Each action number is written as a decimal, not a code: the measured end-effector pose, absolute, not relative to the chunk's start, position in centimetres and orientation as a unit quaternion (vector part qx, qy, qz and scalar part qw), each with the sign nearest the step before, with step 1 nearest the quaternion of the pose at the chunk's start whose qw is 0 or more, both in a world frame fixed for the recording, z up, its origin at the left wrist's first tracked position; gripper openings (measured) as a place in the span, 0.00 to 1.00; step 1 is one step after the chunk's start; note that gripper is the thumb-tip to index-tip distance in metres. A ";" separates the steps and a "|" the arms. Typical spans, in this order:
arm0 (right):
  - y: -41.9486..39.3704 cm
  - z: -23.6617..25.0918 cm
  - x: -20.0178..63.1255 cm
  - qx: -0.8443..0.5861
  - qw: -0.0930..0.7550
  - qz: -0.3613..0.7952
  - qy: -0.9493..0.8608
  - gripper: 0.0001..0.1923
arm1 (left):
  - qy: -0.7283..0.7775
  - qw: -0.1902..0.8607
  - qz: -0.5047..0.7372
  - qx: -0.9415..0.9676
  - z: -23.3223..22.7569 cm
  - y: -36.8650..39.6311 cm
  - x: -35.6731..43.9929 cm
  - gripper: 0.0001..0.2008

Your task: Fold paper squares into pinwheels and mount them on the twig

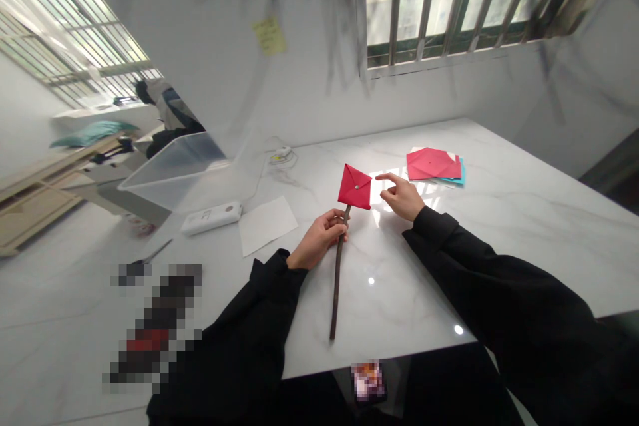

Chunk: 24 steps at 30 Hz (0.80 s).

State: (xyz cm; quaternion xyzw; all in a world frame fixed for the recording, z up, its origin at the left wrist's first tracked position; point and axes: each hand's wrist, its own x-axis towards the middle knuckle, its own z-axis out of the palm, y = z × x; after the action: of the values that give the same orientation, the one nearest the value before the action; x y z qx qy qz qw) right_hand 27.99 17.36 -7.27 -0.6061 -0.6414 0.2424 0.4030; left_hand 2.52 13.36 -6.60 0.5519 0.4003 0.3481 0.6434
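- Shiny white worktop [519, 233], head view: left hand [324, 233] pinching the stick [336, 293], red folded paper [349, 176] at its top end, 1 o'clock from that hand.
- Right hand [401, 198] just beside, 3 o'clock, thumb and finger apart; I'd brace the stick, touch lightly.

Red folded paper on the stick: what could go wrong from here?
1. The right hand has its index finger close to the edge of the red folded paper; a clumsy poke might crease or bend it.
2. The small fastener at the paper's middle could work loose if pushed; how firmly it sits can't be told.
3. Only the left hand holds the stick, near its top, so a knock could twist it.
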 end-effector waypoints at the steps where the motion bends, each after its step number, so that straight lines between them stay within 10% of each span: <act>1: 17.3 -7.2 28.0 -0.602 0.406 0.242 -0.644 0.31 | 0.399 0.644 0.343 0.555 -6.6 13.4 2.5 0.16; 5: 17.3 -7.3 28.1 -0.588 0.412 0.232 -0.656 0.40 | 0.383 0.654 0.326 0.565 -6.6 13.4 2.3 0.15; 11: 17.9 -7.7 28.5 -0.634 0.297 0.224 -0.678 0.14 | 0.401 0.641 0.347 0.555 -6.5 13.4 2.5 0.15; 24: 17.8 -8.0 27.7 -0.573 0.316 0.332 -0.679 0.23 | 0.410 0.636 0.372 0.537 -6.4 13.3 2.7 0.17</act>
State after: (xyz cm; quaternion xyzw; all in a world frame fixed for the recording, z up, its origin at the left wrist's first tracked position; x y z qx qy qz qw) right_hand 27.70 17.83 -7.96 -0.5729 -0.6794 0.3322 0.3159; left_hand 2.70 13.30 -6.42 0.5372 0.4104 0.3723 0.6359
